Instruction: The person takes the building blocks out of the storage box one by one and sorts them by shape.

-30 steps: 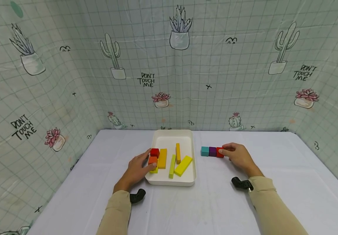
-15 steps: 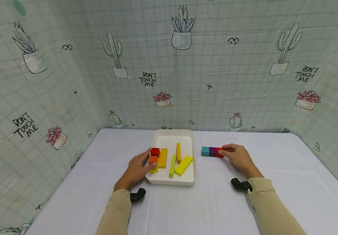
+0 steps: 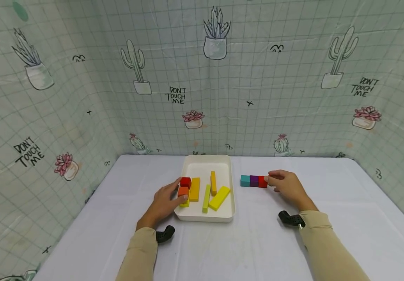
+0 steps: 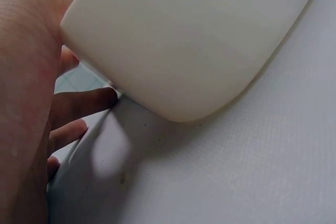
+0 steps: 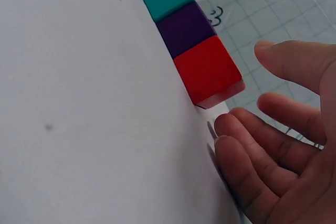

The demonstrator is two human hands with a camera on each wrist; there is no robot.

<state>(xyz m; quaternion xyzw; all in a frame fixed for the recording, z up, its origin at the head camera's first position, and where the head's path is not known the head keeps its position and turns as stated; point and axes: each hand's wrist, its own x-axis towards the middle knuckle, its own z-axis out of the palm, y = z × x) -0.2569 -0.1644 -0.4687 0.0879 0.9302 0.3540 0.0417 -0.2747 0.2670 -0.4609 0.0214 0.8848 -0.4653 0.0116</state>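
Note:
My left hand holds the left rim of a white tray. Its thumb reaches over the rim beside an orange cube, while in the left wrist view fingers lie against the tray's outer wall. To the right of the tray, a teal cube, a purple cube and a red cube form a row on the table, side by side. My right hand is just right of the red cube, fingers loosely bent and holding nothing; a gap shows between them in the right wrist view.
Inside the tray are another red cube, an orange-yellow block, a thin amber stick, a lime stick and a yellow block. A patterned cloth rises behind the white table.
My right hand has let go of the red cube and drawn slightly right. The row of three cubes stays in place, and my left hand remains at the tray.

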